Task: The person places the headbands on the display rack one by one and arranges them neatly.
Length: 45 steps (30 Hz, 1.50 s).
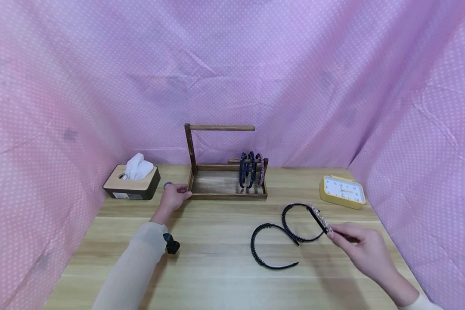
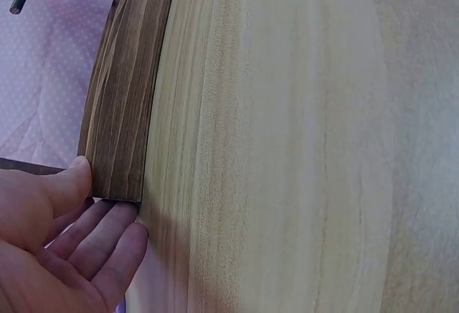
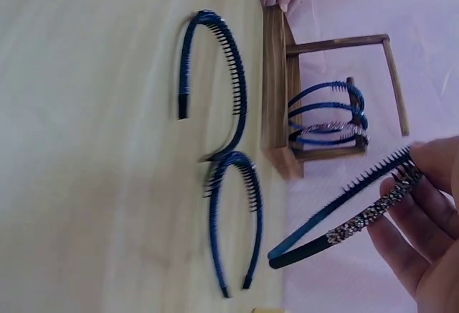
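My left hand (image 1: 172, 198) grips the front left corner of a dark wooden headband rack (image 1: 226, 196). In the left wrist view the thumb rests at the rim and the fingers lie against the corner's end. My right hand (image 1: 366, 249) pinches a black toothed headband (image 3: 373, 210) with sparkling stones by its band, above the table. Two black headbands lie on the table: one at the front (image 1: 255, 252), another behind it (image 1: 284, 219), partly overlapping the held one in the head view. Several headbands (image 1: 251, 170), dark and pinkish, hang on the rack's short lower bar.
The rack's tall upper bar (image 1: 222, 128) holds nothing. A tissue box (image 1: 133, 184) stands at the back left, and a yellow clock (image 1: 342, 191) lies tilted at the right. A pink dotted curtain (image 1: 232, 77) encloses the wooden table (image 1: 217, 267) behind and at both sides.
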Each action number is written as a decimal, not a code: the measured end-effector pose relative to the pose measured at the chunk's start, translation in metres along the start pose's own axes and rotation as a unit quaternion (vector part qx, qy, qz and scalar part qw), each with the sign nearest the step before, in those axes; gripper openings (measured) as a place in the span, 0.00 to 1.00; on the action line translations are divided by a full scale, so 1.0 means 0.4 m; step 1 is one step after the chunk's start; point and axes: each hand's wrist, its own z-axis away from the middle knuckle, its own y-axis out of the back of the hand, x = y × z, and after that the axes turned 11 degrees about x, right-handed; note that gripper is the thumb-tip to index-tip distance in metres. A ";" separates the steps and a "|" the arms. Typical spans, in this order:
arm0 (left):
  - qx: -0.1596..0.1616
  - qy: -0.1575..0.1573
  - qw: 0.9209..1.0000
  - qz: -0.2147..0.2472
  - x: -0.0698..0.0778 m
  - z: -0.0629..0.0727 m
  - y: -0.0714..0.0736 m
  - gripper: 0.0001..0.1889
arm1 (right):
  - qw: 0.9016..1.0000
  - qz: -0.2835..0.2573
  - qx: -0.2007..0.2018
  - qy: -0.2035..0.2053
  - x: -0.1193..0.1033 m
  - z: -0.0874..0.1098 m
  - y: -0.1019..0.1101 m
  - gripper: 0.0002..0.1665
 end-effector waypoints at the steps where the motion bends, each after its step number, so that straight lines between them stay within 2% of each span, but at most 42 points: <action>1: 0.001 0.000 1.000 0.000 0.001 0.000 0.001 0.23 | 1.000 0.000 0.006 0.000 -0.003 -0.018 -0.005 0.13; 6: -0.002 0.005 1.000 0.007 0.005 -0.002 0.005 0.23 | 0.999 -0.017 0.038 -0.014 -0.023 -0.116 -0.040 0.12; 10: -0.002 0.009 1.000 0.011 0.005 -0.002 0.006 0.23 | 0.995 -0.067 0.056 -0.045 -0.042 -0.194 -0.089 0.12; 13: 0.000 0.000 1.000 0.002 0.006 -0.001 0.006 0.23 | 0.988 -0.117 0.067 -0.070 -0.056 -0.245 -0.133 0.13; 19: 0.002 -0.014 1.000 -0.013 0.008 -0.002 0.009 0.22 | 0.966 -0.227 0.078 -0.095 -0.066 -0.356 -0.228 0.15; 23: 0.001 -0.009 1.000 -0.013 0.008 0.001 0.010 0.22 | 0.959 -0.250 0.066 -0.114 -0.077 -0.420 -0.277 0.17; 26: 0.000 -0.007 1.000 -0.011 0.010 0.003 0.009 0.22 | 0.949 -0.275 0.063 -0.139 -0.091 -0.458 -0.304 0.18; 30: 0.003 -0.007 1.000 -0.010 0.014 0.003 0.007 0.22 | 0.932 -0.312 0.069 -0.171 -0.114 -0.503 -0.338 0.19; 34: 0.009 -0.014 1.000 -0.011 0.014 0.001 0.008 0.21 | 0.927 -0.316 0.069 -0.189 -0.137 -0.535 -0.382 0.18; 39: 0.015 -0.022 1.000 -0.016 0.011 -0.001 0.006 0.21 | 0.915 -0.332 0.062 -0.219 -0.158 -0.559 -0.442 0.18; 42: 0.014 -0.022 1.000 -0.016 0.012 -0.001 0.005 0.21 | 0.915 -0.333 0.058 -0.222 -0.176 -0.568 -0.478 0.17; 45: 0.012 -0.022 1.000 -0.016 0.013 -0.003 0.004 0.21 | 0.922 -0.320 0.049 -0.214 -0.194 -0.576 -0.514 0.16</action>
